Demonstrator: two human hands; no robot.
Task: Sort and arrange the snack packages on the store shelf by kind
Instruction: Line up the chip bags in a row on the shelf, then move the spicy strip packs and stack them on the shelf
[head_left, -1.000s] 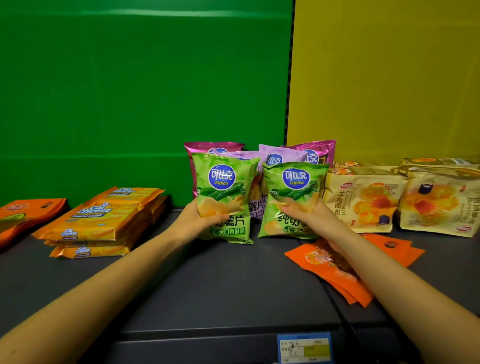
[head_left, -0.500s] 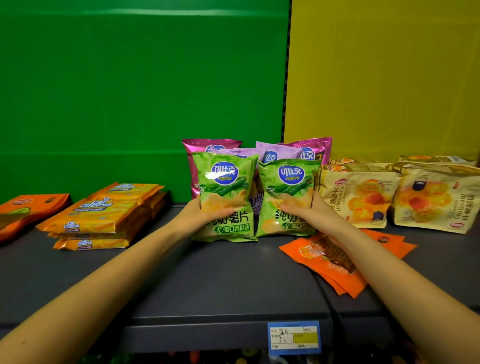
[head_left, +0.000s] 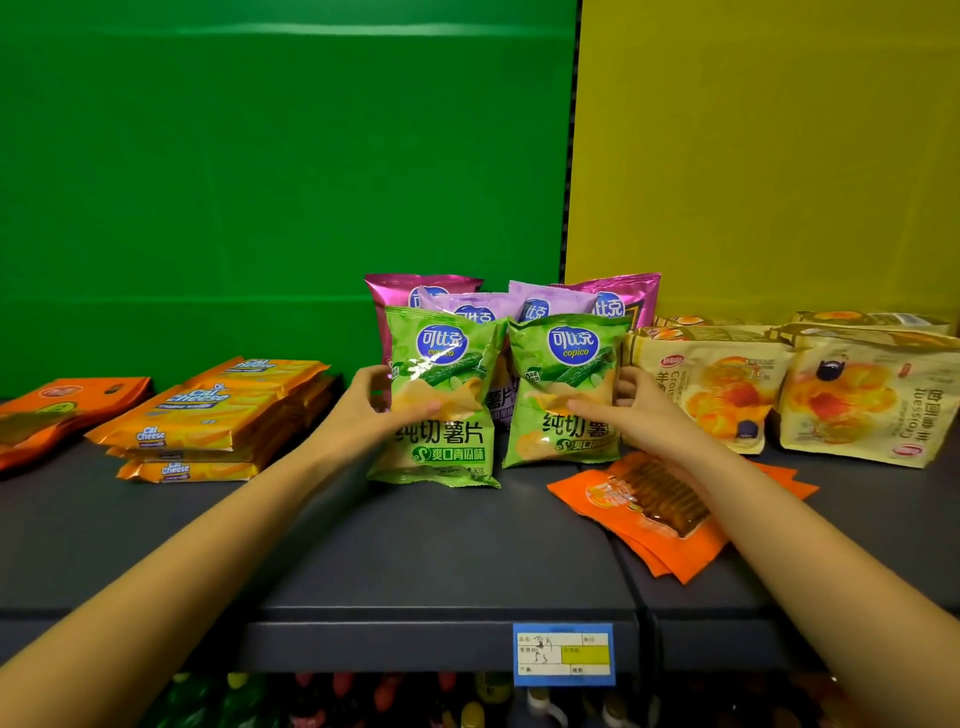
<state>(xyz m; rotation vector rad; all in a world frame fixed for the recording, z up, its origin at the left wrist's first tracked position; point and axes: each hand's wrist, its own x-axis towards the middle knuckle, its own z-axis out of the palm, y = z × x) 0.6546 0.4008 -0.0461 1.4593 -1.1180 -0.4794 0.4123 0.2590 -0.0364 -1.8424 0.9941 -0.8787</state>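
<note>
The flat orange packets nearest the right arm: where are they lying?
The flat orange packets lie on the shelf right of centre, before the croissant bags, partly under the right forearm.

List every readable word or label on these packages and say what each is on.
"copico": left green chip bag and right green chip bag.
"纯切薯片": the same two bags.
"Cal Cheese": orange wafer packs.
"Croissant": pale bread bags.
Shelf price tag: too small to read.

Two glossy lime-green crisp bags (head_left: 441, 400) carry blue oval logos and pictures of cucumber; at their 12 o'clock stand pink and lilac foil bags (head_left: 519, 301). At 9 o'clock lie orange-yellow cheese wafer packs (head_left: 208, 415), at 3 o'clock cream croissant bags (head_left: 727, 384). The dark grey shelf (head_left: 415, 551) bears flat orange pouches (head_left: 649, 514).
</note>
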